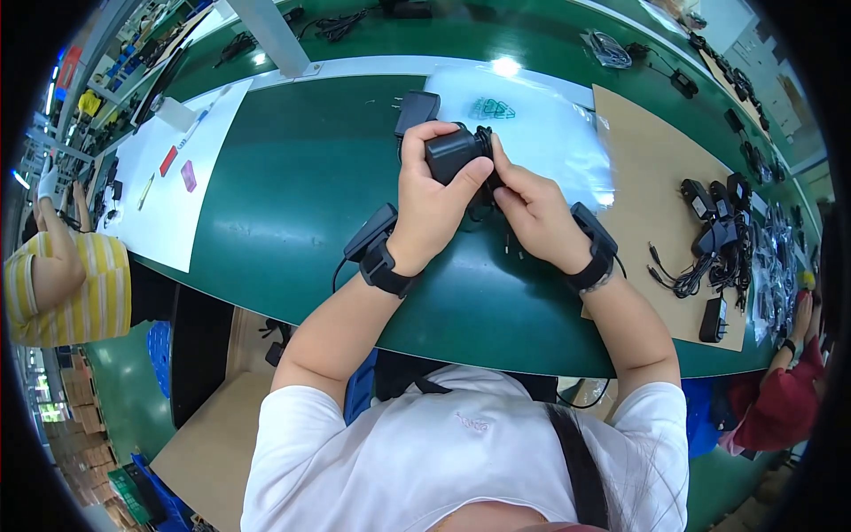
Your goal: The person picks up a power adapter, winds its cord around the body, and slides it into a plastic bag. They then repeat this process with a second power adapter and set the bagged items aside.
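- A clear plastic bag [541, 124] is lying flat at the upper centre of the frame, with a few small green clips [492, 109] showing on or in it; which one cannot be told.
- The left hand [432, 204] is wrapping around a black power adapter [454, 151] just above the frame's centre, thumb pressing its side.
- The right hand [532, 208] is pinching the adapter's right end, where its coiled black cord [483, 135] is bunching.
- The adapter's long axis is running left to right, slightly tilted up toward the right.
- The green table [292, 186] is stretching bare to the left of the hands; its near edge is curving below the wrists.
- A cardboard sheet [651, 168] at right is carrying more black adapters [714, 230].
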### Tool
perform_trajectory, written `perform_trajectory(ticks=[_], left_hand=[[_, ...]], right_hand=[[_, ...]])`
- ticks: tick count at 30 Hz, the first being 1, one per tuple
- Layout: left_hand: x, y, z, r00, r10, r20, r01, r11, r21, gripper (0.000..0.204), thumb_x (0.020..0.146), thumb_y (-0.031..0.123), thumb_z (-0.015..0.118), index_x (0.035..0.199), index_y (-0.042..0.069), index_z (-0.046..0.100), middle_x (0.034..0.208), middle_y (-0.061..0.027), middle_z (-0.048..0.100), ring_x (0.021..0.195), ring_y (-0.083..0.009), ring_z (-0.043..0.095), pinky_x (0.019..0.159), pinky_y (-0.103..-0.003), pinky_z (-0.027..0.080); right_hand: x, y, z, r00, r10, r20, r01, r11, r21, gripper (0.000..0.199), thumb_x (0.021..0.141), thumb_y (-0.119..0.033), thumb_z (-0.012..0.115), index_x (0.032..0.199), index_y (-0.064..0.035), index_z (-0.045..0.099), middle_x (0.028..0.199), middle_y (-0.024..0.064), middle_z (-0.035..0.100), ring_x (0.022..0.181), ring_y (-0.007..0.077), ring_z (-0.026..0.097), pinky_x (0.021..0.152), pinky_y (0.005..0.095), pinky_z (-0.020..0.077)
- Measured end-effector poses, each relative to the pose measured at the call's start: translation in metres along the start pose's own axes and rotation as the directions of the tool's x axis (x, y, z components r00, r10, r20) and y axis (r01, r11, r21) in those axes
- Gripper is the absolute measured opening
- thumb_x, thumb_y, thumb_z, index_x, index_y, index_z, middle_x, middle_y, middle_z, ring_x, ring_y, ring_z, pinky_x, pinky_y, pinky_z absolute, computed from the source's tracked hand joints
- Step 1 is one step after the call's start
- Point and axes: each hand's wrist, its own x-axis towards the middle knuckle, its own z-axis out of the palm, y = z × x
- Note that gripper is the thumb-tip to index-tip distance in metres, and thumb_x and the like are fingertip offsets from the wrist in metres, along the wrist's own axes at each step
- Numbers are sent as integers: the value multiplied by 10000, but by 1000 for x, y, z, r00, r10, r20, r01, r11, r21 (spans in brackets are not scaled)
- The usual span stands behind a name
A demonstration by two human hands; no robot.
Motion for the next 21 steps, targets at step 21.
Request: perform_trajectory(ticks=[21], left_hand=[[0, 19, -6, 987, 153, -41, -159, 941, -300, 626, 619, -101, 719, 1062, 80, 315, 882, -128, 574, 717, -185, 626, 571, -290, 549]], right_hand=[[6, -4, 8, 799, 380, 465, -449, -136, 883, 316, 944, -282, 417, 1115, -29, 498, 1035, 112, 596, 929, 181, 572, 870, 371, 442]])
